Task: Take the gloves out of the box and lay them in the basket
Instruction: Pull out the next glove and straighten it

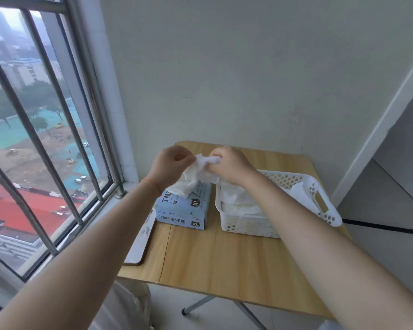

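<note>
1. Head view shows our left hand [171,166] and right hand [231,166] raised above the box [184,210], fingers of both curled and pinching one crumpled white glove [200,169] between them.
2. Below the glove, more white material [181,188] trails down to the box opening; we cannot tell whether it is the same glove or the next one following.
3. We judge the main risk to be a second glove dragging out and dropping onto the counter [224,258] in front of the box.
4. Right of the box stands the basket [329,210], already holding white gloves [239,203]; a bunched glove may land crumpled on them instead of flat.
5. Pulling hard could lift or tip the light box towards the window side.
</note>
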`<move>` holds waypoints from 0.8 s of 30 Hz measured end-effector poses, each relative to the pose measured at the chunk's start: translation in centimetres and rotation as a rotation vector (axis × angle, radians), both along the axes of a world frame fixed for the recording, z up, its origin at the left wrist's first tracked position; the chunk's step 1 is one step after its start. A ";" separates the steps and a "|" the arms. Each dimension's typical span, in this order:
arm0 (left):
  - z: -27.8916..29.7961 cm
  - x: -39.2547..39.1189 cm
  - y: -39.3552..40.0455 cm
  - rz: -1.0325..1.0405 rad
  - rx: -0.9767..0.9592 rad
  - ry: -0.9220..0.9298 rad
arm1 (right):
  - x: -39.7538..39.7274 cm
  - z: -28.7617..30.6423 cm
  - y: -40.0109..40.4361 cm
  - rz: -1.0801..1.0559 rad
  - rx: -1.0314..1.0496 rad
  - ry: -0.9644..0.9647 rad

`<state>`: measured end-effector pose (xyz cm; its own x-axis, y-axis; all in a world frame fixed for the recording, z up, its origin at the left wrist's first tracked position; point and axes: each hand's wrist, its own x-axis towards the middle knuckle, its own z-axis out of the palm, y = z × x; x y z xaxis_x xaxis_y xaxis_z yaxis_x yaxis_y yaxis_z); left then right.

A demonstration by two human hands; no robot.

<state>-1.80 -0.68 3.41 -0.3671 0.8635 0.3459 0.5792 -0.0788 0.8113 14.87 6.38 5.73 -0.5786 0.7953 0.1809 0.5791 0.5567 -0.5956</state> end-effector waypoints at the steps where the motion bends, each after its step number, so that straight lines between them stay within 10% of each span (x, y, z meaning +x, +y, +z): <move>1: 0.1 -0.1 -0.1 -0.009 -0.001 -0.056 | -0.3 0.4 0.0 -0.021 -0.022 0.079; 11: -2.2 0.3 -1.3 -0.051 -0.227 0.043 | -1.3 4.5 -0.7 -0.145 -0.254 0.591; 17: 1.8 1.8 -2.1 -0.108 0.087 -0.546 | 0.1 4.2 -0.4 -0.018 -0.486 0.507; 24: 2.6 2.4 -1.6 -0.140 0.001 -0.387 | 2.5 4.0 -1.2 0.256 -0.667 0.157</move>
<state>0.61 -2.33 6.00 -0.3495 0.9140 0.2060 0.2152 -0.1357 0.9671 17.35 5.15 9.76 -0.7679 0.6089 -0.1989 0.3595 0.1526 -0.9206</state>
